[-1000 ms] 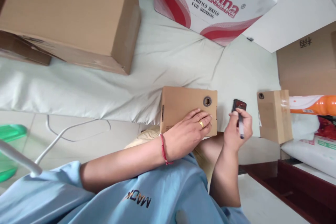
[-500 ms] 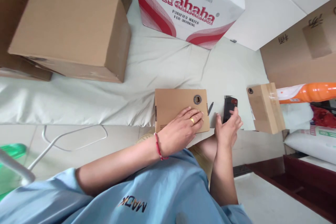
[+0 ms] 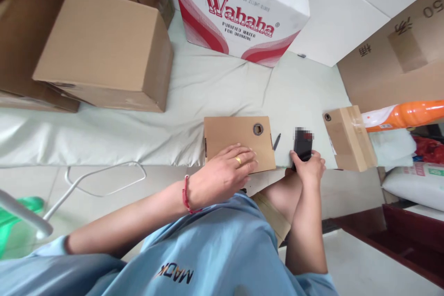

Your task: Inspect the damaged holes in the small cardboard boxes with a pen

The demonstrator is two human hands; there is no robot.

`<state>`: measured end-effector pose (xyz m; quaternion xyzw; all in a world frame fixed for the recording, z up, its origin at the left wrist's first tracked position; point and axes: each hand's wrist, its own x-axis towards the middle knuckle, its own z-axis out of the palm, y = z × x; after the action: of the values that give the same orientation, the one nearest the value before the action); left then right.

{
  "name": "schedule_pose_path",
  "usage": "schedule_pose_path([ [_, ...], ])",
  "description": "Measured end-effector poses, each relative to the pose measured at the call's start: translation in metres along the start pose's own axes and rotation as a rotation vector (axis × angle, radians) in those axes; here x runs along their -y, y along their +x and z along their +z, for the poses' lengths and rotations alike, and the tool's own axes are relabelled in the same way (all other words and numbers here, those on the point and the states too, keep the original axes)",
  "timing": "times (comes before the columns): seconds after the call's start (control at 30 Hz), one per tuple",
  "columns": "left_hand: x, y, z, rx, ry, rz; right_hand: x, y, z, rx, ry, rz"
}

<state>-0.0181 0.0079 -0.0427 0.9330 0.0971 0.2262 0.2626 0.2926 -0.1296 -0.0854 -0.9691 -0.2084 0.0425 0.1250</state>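
A flat brown cardboard box (image 3: 231,135) with a round dark-rimmed mark near its far right corner lies on the pale cloth. Over its near edge is my left hand (image 3: 227,171), palm down, fingers stretched out and a gold ring on one. Whether the palm presses on the lid I cannot tell. My right hand (image 3: 310,168) grips the near end of a black phone (image 3: 303,147), thumb on one side and fingers on the other. The phone's far end is blurred by pixels. Between box and phone lies a dark pen (image 3: 277,141).
A small taped carton (image 3: 347,138) stands right of the phone, beside an orange bottle (image 3: 412,114). Farther back are a white and red water carton (image 3: 239,18) and a large brown carton (image 3: 100,41). The cloth-covered surface (image 3: 187,148) ends just in front of me.
My left hand has slid left and toward me across the box. My right hand has moved from beside the phone's lower part to a grip around its near end.
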Motion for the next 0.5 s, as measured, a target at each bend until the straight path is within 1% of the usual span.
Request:
schedule_pose_path([
  [0.07, 0.002, -0.010, -0.006, -0.066, 0.018, -0.028, -0.007, 0.000, -0.003, 0.021, 0.015, 0.015],
  [0.13, 0.005, -0.018, -0.008, -0.106, 0.047, -0.069, -0.014, -0.004, -0.005, 0.044, 0.037, 0.040],
  [0.2, 0.007, -0.022, -0.005, -0.137, 0.084, -0.084, -0.020, -0.008, -0.007, 0.068, 0.064, 0.065],
  [0.3, 0.008, -0.021, 0.004, -0.200, 0.140, -0.085, -0.025, -0.012, -0.011, 0.091, 0.107, 0.082],
  [0.37, 0.007, -0.017, 0.011, -0.239, 0.158, -0.098, -0.024, -0.017, -0.014, 0.101, 0.186, 0.102],
  [0.43, 0.007, -0.014, 0.016, -0.248, 0.155, -0.108, -0.018, -0.027, -0.017, 0.108, 0.317, 0.111],
  [0.5, 0.008, -0.012, 0.018, -0.235, 0.138, -0.110, -0.006, -0.044, -0.021, 0.118, 0.447, 0.063],
])
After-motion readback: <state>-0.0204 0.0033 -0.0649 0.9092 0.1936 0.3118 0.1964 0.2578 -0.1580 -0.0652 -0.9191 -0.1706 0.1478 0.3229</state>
